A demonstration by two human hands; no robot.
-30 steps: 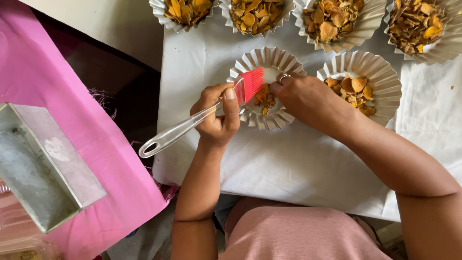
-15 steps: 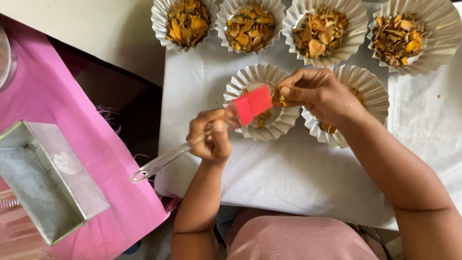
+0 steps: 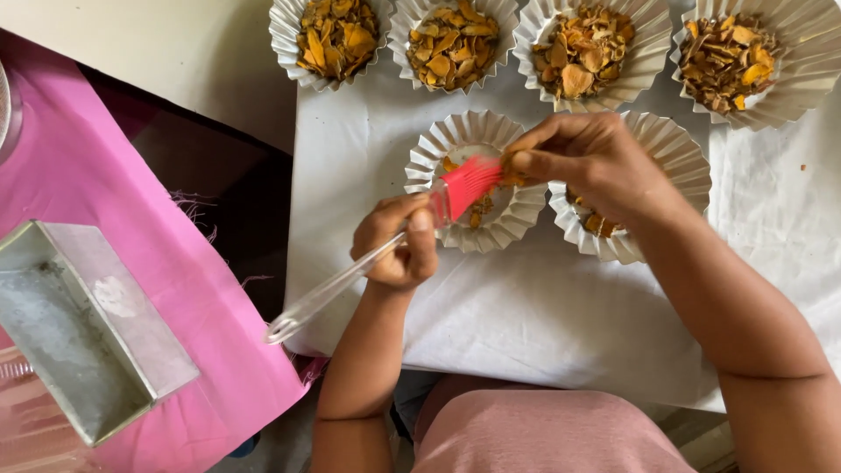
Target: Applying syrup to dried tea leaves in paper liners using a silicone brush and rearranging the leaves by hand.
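White paper sheet (image 3: 526, 315) covers the table surface, largest thing in view. Left of it, pink cloth (image 3: 105, 193) with frayed edge, and on the cloth a rectangular grey metal loaf tin (image 3: 79, 333), empty, tilted diagonal. On the paper, four white fluted paper cups (image 3: 337, 39) in a row along the top edge, each filled with orange-brown dried chips. Below them two more: middle fluted paper cup (image 3: 455, 140) with just a few chips in it, and another fluted cup (image 3: 679, 158) just beside it on the right, mostly hidden under the right hand. Left hand (image 3: 399, 243) closed in a fist round the clear plastic handle of a pastry brush with red silicone bristles (image 3: 469, 182); handle runs down-left past the paper edge, bristles sit over the middle cup. Right hand (image 3: 596, 162) fingers pinched narrow, tips touching the bristles, a chip or two seemingly between them, hard to tell. Pink shirt (image 3: 543, 434) at bottom.
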